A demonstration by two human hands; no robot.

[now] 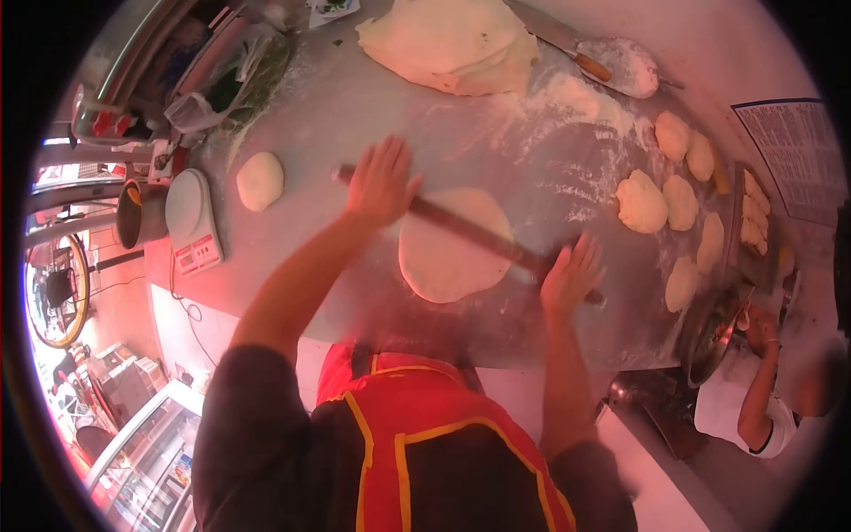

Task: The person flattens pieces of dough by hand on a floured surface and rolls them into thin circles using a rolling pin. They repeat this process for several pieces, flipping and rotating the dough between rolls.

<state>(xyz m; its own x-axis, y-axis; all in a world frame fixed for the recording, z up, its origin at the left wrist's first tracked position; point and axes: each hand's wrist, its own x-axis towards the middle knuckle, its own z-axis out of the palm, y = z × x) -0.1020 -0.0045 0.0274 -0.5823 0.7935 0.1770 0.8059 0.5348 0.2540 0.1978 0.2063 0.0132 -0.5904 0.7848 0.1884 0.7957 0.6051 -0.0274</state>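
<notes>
A flat, rounded sheet of dough (448,268) lies on the metal table (328,115). Across it, slanting down to the right, runs a dark rolling pin (470,232). My left hand (383,182) rests on the pin near its upper left end, fingers stretched out and palm down. Near the lower right end, my right hand (570,277) lies on the pin with its fingers extended, slightly blurred. Neither hand is wrapped round the pin. To the left sits a round dough ball (261,181).
A big dough mass (448,44) lies at the far side, with a flour scoop (620,66) beside it. Several dough pieces (642,202) are at the right. A scale (192,217) stands left. At the lower right, another person (758,390) is near a pan (709,332).
</notes>
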